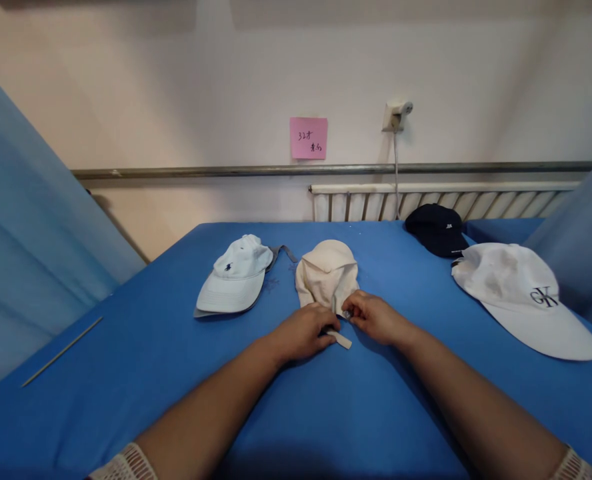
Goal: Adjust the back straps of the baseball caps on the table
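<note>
A beige baseball cap lies in the middle of the blue-covered table, its back edge turned toward me. At that edge, my left hand is closed on the cap's strap, whose loose end sticks out past the fingers. My right hand pinches the strap's other side, where a small shiny piece, perhaps the buckle, shows at the fingertips. Just what lies between the right fingers is partly hidden.
A white cap with a dark cap under it sits left. At right are a large white cap and a navy cap. A thin stick lies far left. Behind stand a radiator and a wall with a pink note.
</note>
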Tool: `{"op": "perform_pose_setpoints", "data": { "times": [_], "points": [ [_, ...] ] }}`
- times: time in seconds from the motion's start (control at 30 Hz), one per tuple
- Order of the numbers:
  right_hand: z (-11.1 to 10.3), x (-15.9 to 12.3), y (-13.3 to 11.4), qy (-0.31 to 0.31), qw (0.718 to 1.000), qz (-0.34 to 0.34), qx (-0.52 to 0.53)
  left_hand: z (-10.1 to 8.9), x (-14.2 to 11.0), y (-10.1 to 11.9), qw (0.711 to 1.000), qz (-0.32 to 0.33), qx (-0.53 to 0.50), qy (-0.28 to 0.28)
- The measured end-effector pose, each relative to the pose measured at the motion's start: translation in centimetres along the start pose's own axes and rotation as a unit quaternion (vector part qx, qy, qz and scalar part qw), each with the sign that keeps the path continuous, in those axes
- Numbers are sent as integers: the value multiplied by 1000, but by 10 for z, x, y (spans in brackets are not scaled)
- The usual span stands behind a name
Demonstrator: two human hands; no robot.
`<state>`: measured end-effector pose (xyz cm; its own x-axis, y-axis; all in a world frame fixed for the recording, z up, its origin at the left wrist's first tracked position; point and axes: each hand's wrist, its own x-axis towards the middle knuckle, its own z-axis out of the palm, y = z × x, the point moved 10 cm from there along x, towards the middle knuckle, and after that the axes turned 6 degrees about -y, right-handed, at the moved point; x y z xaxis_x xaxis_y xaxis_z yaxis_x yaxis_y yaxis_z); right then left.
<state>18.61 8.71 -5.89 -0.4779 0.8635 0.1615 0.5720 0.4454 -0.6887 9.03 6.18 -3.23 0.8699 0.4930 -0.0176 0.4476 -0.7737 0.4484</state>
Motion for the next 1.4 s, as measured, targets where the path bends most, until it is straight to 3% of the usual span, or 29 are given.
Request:
{"op": "perform_pose_setpoints", "data": {
  "times": [0.23,0.37,0.53,1.4],
  "points": [
    [0,2,1,8,1000,-16,-1,-2,2,-10,998,-47,-8,32],
    [-5,3,4,30,998,-10,60,-15,-1,-28,985,-101,-93,104],
    [-13,2,2,65,993,-12,102,-26,-6,-44,961,-120,-174,178],
    [-7,1,-10,56,996,-34,54,-17,-5,-46,947,-157,-220,170]
  ]
}}
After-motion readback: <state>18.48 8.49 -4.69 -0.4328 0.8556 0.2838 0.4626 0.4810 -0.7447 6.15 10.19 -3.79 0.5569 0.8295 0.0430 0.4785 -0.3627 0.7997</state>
